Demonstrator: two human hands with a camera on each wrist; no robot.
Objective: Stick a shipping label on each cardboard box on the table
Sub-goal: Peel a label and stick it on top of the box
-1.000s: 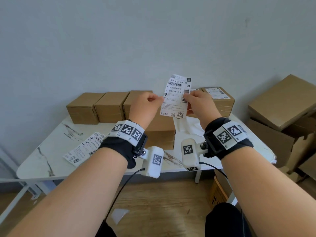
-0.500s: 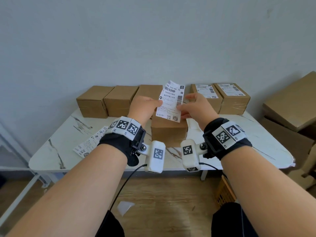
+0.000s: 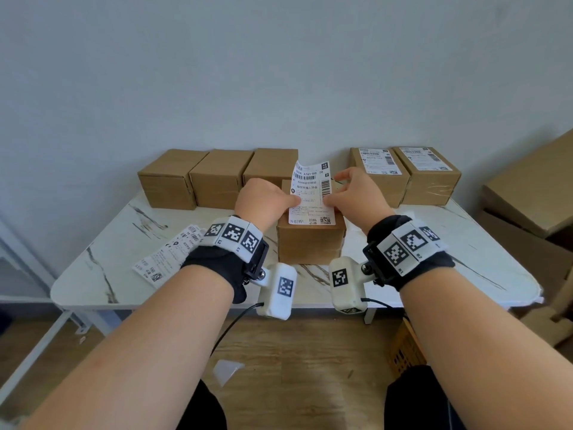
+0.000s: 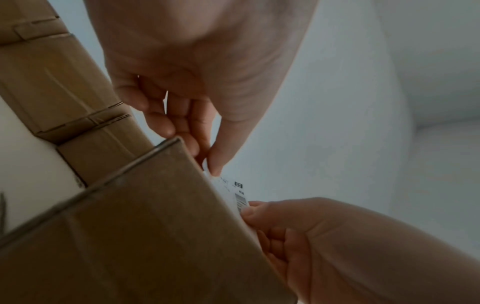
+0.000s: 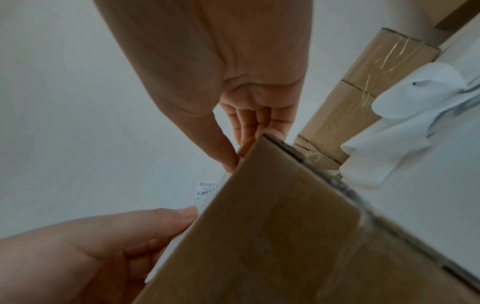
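A white shipping label (image 3: 313,193) is held over the top of a brown cardboard box (image 3: 310,243) at the middle of the table (image 3: 434,274). My left hand (image 3: 266,203) pinches the label's left edge, and my right hand (image 3: 356,193) pinches its right edge. The label's near end lies on the box top; its far end curls up. In the left wrist view the label (image 4: 237,195) shows past the box (image 4: 142,226) edge. In the right wrist view a strip of the label (image 5: 205,191) peeks beside the box (image 5: 285,226).
Three unlabelled boxes (image 3: 217,178) stand in a row at the back left, two labelled boxes (image 3: 406,175) at the back right. Loose labels (image 3: 170,252) lie on the table's left part. Crumpled white backing paper (image 5: 415,123) lies right of the middle box. Large cartons (image 3: 533,197) stand at the right.
Both hands have lowered the label from mid-air down onto the top of the middle box. The head view has tilted so the table sits lower and more centred.
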